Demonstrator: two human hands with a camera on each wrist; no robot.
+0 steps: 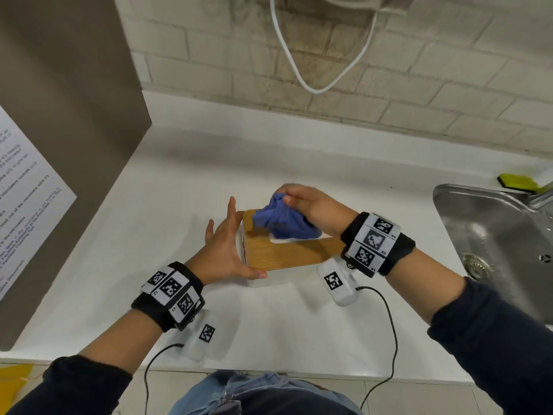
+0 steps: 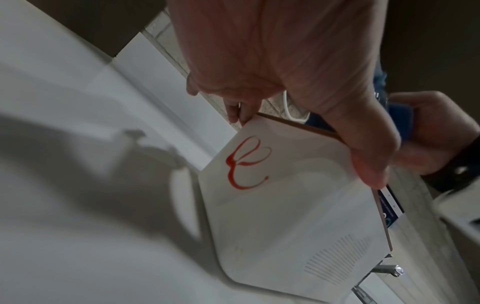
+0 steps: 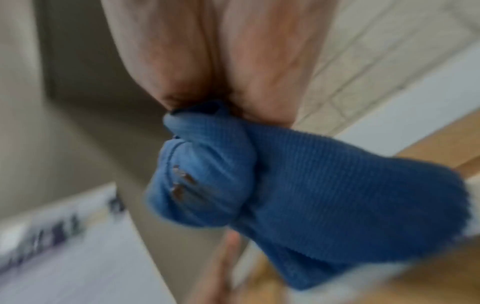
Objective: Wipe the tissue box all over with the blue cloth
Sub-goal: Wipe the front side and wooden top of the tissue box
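Right grip [image 1: 311, 209] pinching blue cloth [image 1: 282, 221] | left grip [image 1: 226, 245] spread, bracing tissue box [image 1: 287, 253]

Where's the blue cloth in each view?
Head: cloth centre, bunched in the right hand, on the box top.
Left wrist: a blue sliver at right edge, behind the left hand.
Right wrist: fills centre-right, pinched under the fingers.
Shared landmark: the box's wooden top.

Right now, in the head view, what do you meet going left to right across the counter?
Brown cabinet panel → left hand → tissue box → blue cloth held by the right hand → steel sink.
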